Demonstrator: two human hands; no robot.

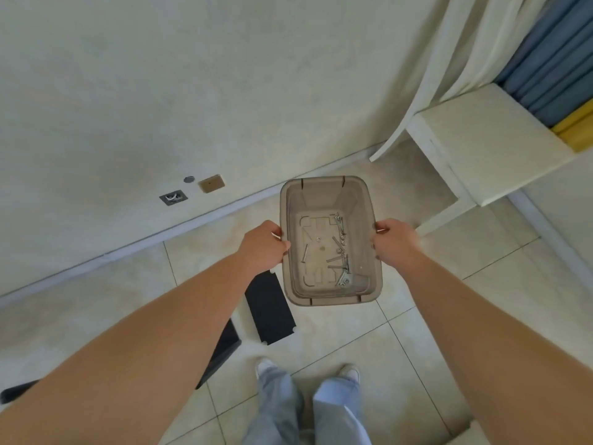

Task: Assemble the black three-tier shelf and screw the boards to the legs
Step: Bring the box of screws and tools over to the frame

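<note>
I hold a translucent grey-brown plastic bin in the air in front of me. My left hand grips its left rim and my right hand grips its right rim. Several silver screws and washers lie loose on the bin's bottom, mostly along its right side. On the tiled floor below, a black shelf board lies flat, partly hidden by the bin. A second black board shows under my left forearm, mostly covered. A dark leg-like piece lies at the far left edge.
A cream wall with a baseboard runs across the back, with a socket plate and a tan cover low on it. A white ledge with curtains stands at the right. My shoes and trouser legs are on the tiles below.
</note>
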